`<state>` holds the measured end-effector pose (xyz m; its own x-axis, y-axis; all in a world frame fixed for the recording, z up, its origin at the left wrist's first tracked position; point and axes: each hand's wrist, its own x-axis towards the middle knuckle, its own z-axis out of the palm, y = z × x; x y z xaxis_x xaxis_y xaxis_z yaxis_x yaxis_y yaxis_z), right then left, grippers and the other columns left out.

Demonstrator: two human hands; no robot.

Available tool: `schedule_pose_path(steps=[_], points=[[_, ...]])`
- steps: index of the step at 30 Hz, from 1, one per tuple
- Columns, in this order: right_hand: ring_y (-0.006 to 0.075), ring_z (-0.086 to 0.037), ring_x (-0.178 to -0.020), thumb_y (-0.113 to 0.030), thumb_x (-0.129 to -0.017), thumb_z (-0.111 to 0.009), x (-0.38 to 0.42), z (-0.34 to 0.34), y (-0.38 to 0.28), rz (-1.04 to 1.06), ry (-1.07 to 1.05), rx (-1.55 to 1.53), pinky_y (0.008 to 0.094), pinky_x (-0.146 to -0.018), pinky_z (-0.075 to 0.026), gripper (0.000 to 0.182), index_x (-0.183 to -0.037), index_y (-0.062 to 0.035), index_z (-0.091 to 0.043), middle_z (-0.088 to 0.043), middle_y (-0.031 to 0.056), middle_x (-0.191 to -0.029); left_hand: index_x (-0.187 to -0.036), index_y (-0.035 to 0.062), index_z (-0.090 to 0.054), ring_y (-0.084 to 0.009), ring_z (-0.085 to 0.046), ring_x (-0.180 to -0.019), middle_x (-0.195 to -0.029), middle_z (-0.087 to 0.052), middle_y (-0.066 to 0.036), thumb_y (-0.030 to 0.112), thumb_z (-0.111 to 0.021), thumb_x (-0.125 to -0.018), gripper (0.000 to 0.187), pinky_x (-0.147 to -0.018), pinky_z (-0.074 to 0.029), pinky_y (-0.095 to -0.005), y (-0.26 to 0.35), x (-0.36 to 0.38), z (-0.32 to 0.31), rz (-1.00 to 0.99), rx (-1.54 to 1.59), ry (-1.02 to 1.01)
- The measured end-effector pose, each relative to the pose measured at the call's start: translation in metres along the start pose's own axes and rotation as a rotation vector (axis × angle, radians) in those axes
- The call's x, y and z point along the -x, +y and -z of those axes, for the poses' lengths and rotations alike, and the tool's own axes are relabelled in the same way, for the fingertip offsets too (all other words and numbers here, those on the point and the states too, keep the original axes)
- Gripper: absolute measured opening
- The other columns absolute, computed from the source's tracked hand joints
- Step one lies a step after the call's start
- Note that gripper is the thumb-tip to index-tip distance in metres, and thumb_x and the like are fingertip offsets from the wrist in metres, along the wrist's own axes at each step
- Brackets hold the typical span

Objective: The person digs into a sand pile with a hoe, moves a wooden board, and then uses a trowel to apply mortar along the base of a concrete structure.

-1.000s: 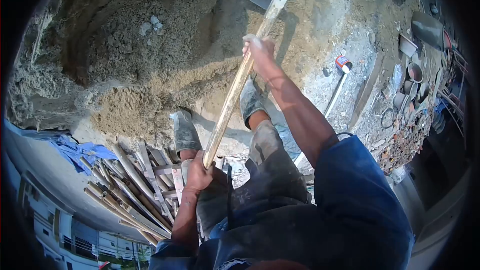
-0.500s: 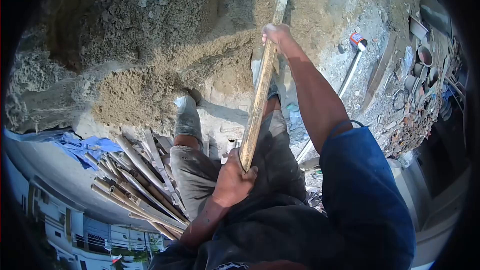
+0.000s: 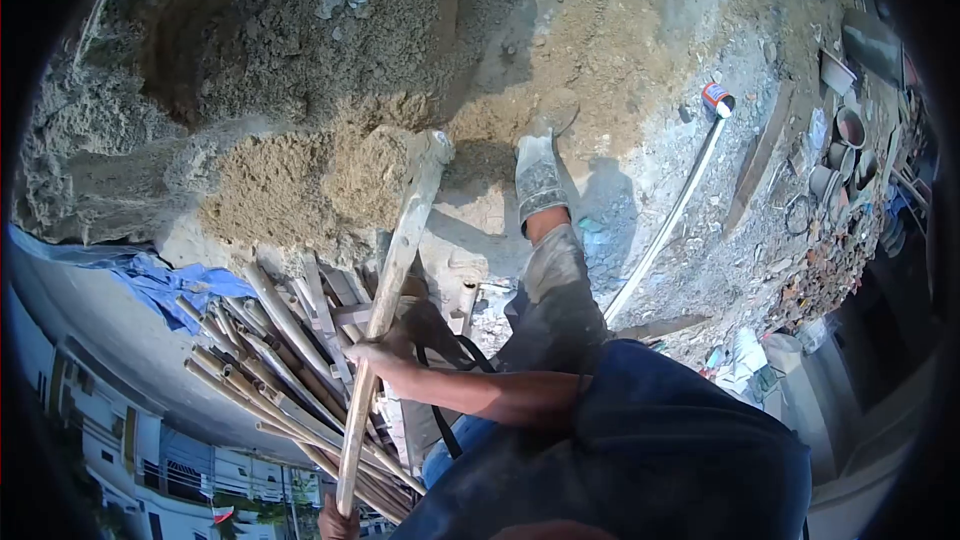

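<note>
My right hand [image 3: 382, 360] is wrapped round the middle of a long wooden handle. My left hand [image 3: 338, 520] grips the same handle close to its butt end, at the bottom of the view. The handle belongs to what looks like a hoe [image 3: 398, 265], held slanting across the left of my body. Its head end reaches the edge of a heap of damp sand [image 3: 265, 185]. Sand covers the blade, so its outline is hidden. One boot [image 3: 540, 175], grey with dust, stands on the ground right of the hoe.
Wooden poles [image 3: 285, 370] lie bundled at lower left, beside a blue tarp [image 3: 185, 285]. Rightward, a red can [image 3: 717, 98] sits at the end of a long white strip [image 3: 668, 215]. Buckets [image 3: 848, 130] and rubble [image 3: 820, 270] line the far right.
The hoe has swung left, its head coming from the upper middle down to the sand heap. Both hands moved left with it, and my right hand came nearer to my body.
</note>
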<state>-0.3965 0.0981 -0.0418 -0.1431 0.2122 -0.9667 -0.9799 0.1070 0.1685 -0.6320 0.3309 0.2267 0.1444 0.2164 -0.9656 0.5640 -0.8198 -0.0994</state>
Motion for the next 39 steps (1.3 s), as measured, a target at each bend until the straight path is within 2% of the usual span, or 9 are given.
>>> schedule_pose_path(steps=[2,7,9,13,17,20,24,31,39], points=[[0.013,-0.057,-0.058,-0.004,-0.07,-0.071,0.031,-0.002,0.008,0.006,-0.155,-0.187,0.0288,-0.054,-0.047,0.019,-0.081,-0.0018,-0.056,-0.06,0.0039,-0.071,-0.092,0.0001,-0.051,-0.0417,-0.059,-0.065,-0.069,-0.055,-0.021,0.01,-0.062,-0.069,0.027,-0.057,-0.047,-0.044,0.026,0.001,0.006,-0.029,-0.036,-0.005],[0.0154,-0.059,-0.058,-0.001,-0.073,-0.068,0.027,0.077,-0.076,0.154,-0.12,-0.247,0.0296,-0.052,-0.048,0.015,-0.076,-0.0025,-0.053,-0.058,0.0068,-0.067,-0.091,0.004,-0.054,-0.0459,-0.059,-0.069,-0.075,-0.06,-0.022,0.016,-0.064,-0.072,0.025,-0.06,-0.05,-0.0466,0.133,-0.03,0.013,-0.267,-0.109,0.064],[0.0175,-0.057,-0.052,-0.005,-0.077,-0.065,-0.007,0.139,-0.152,0.243,-0.055,-0.42,0.0313,-0.048,-0.047,0.011,-0.074,-0.0004,-0.056,-0.057,0.0083,-0.064,-0.089,0.0042,-0.055,-0.0422,-0.063,-0.08,-0.082,-0.063,-0.024,0.016,-0.067,-0.074,0.023,-0.065,-0.051,-0.0461,0.241,-0.098,0.017,-0.054,0.16,0.004],[0.016,-0.053,-0.044,-0.001,-0.073,-0.066,-0.044,0.28,-0.358,0.567,0.2,-0.346,0.0305,-0.039,-0.044,0.013,-0.07,-0.0016,-0.054,-0.053,0.0065,-0.058,-0.1,0.0072,-0.053,-0.0441,-0.061,-0.077,-0.08,-0.063,-0.023,0.014,-0.066,-0.074,0.031,-0.063,-0.049,-0.0471,0.417,-0.263,-0.021,-0.613,0.21,0.269],[0.016,-0.054,-0.048,-0.004,-0.078,-0.067,-0.068,0.401,-0.514,0.863,0.105,-0.394,0.031,-0.044,-0.048,0.009,-0.074,0.0001,-0.059,-0.055,0.0068,-0.059,-0.102,0.0086,-0.051,-0.0414,-0.062,-0.072,-0.076,-0.062,-0.02,0.014,-0.068,-0.071,0.036,-0.063,-0.05,-0.0491,0.62,-0.347,-0.018,-0.538,0.167,0.482],[0.0158,-0.057,-0.05,-0.005,-0.078,-0.067,-0.072,0.438,-0.554,0.959,0.512,-0.025,0.0304,-0.046,-0.049,0.011,-0.073,0.0034,-0.062,-0.059,0.0104,-0.062,-0.097,0.0029,-0.047,-0.0396,-0.063,-0.07,-0.081,-0.063,-0.021,0.015,-0.066,-0.07,0.035,-0.062,-0.051,-0.0468,0.725,-0.352,-0.001,-0.63,0.101,0.485],[0.0158,-0.057,-0.049,-0.004,-0.074,-0.066,-0.084,0.476,-0.518,0.695,0.475,-0.088,0.031,-0.045,-0.049,0.01,-0.071,0.0038,-0.061,-0.06,0.0109,-0.061,-0.099,0.0004,-0.044,-0.0411,-0.063,-0.069,-0.076,-0.063,-0.022,0.012,-0.067,-0.067,0.041,-0.061,-0.051,-0.0468,0.73,-0.31,-0.024,-0.592,0.033,0.345],[0.0189,-0.055,-0.044,0.0,-0.072,-0.065,-0.089,0.438,-0.355,0.496,0.518,-0.317,0.0343,-0.038,-0.046,0.009,-0.068,0.0034,-0.057,-0.057,0.0114,-0.062,-0.099,0.0016,-0.042,-0.0449,-0.062,-0.073,-0.074,-0.062,-0.025,0.018,-0.069,-0.07,0.043,-0.067,-0.05,-0.0516,0.608,-0.253,-0.058,-0.483,-0.03,0.013],[0.0184,-0.052,-0.044,-0.006,-0.082,-0.057,-0.133,0.359,-0.225,0.311,0.526,-0.36,0.0337,-0.041,-0.047,0.015,-0.067,-0.0047,-0.054,-0.053,0.0064,-0.059,-0.102,0.0035,-0.044,-0.0453,-0.063,-0.075,-0.076,-0.063,-0.026,0.013,-0.059,-0.073,0.033,-0.07,-0.05,-0.0527,0.479,-0.228,-0.014,-0.427,-0.207,-0.042]])
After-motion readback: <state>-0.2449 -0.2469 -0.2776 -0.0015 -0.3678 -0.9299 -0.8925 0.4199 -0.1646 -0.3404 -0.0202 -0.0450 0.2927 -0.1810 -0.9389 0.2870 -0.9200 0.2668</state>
